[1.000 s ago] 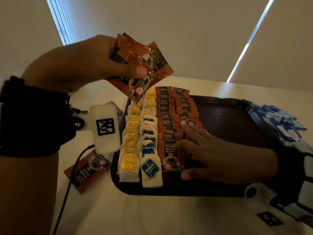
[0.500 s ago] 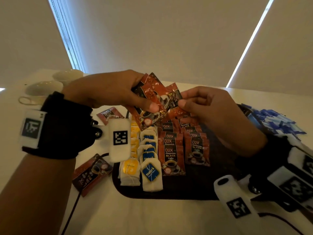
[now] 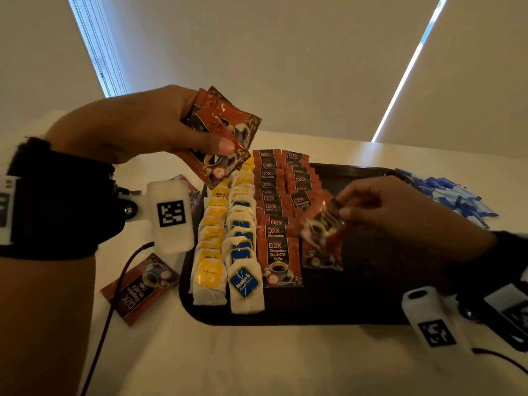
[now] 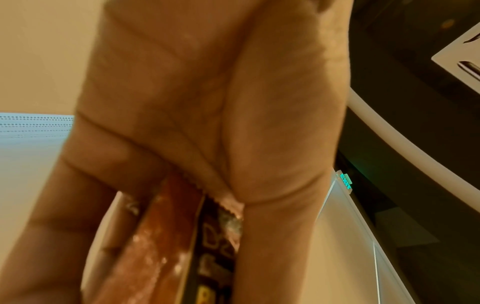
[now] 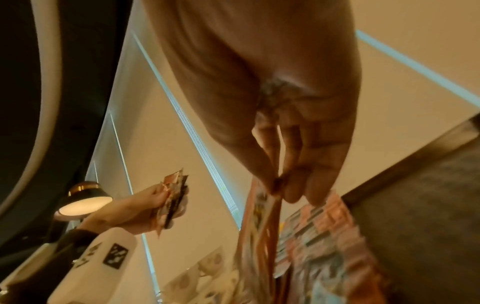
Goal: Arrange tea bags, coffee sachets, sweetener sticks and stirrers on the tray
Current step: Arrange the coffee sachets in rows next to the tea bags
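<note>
Item: right hand [image 3: 380, 212] pinched one sachet [image 3: 320, 224] above the tray [image 3: 371, 315]; left hand [image 3: 137, 124] gripped the spare stack [image 3: 225, 132]. Best laid overlapping the second sachet row [image 3: 303, 192] (label up, edges square).

"D2X BLACK Coffee" on sachets [image 3: 281, 254]

Red-brown coffee sachets [image 3: 281, 252], dark tray [image 3: 357, 307]

Ceiling lamp [image 5: 84, 202], green exit sign [image 4: 345, 181]
</note>
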Demonstrator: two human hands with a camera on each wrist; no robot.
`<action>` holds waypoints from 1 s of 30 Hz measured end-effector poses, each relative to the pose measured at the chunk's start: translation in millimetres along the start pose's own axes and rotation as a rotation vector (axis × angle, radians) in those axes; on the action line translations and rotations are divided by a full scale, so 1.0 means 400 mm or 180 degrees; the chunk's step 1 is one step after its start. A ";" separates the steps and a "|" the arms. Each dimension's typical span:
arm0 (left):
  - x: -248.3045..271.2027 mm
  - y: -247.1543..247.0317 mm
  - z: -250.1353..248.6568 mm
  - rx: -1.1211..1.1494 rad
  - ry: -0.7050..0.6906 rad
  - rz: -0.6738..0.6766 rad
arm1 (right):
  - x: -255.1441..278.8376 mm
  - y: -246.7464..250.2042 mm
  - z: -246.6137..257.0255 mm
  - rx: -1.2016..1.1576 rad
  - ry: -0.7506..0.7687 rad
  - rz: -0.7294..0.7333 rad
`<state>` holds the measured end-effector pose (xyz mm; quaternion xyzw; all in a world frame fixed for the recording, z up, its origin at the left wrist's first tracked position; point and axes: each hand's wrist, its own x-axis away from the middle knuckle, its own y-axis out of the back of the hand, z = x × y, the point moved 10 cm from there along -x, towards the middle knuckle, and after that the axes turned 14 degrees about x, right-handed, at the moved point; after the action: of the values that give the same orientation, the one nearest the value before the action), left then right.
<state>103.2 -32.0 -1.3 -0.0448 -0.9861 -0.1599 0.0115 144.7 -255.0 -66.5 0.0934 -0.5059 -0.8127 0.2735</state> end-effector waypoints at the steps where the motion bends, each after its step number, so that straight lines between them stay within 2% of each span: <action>1: 0.000 0.004 0.002 -0.0011 0.0015 -0.0035 | 0.000 -0.019 -0.007 0.0306 0.0019 0.0329; 3: 0.001 0.010 0.006 0.0003 0.0047 -0.0072 | 0.003 -0.061 -0.022 0.0613 -0.0015 0.0875; 6: 0.006 -0.001 0.005 -0.0010 0.0047 0.0063 | -0.004 -0.104 -0.024 0.0927 0.0021 0.1098; 11: -0.003 -0.004 0.007 -0.0026 0.0056 0.0002 | -0.037 -0.108 -0.003 0.1241 0.0108 0.0734; 17: -0.012 -0.015 0.012 -0.0093 0.0065 0.0097 | -0.064 -0.092 0.012 0.1419 0.0201 0.0473; 19: -0.014 -0.024 0.012 -0.0102 0.0044 0.0173 | -0.065 -0.066 0.024 0.1407 0.0261 0.0247; 25: -0.022 -0.095 0.016 -0.0212 -0.0028 0.0630 | -0.034 0.046 0.133 0.0495 0.0615 -0.0600; 30: -0.015 -0.155 0.016 -0.0342 -0.0040 0.1016 | -0.015 0.023 0.188 -0.0576 0.0800 -0.0234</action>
<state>103.4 -89.1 -26.9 -0.2023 -0.9565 -0.2082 0.0282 120.7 -197.0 -23.7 0.1878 -0.3886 -0.8464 0.3121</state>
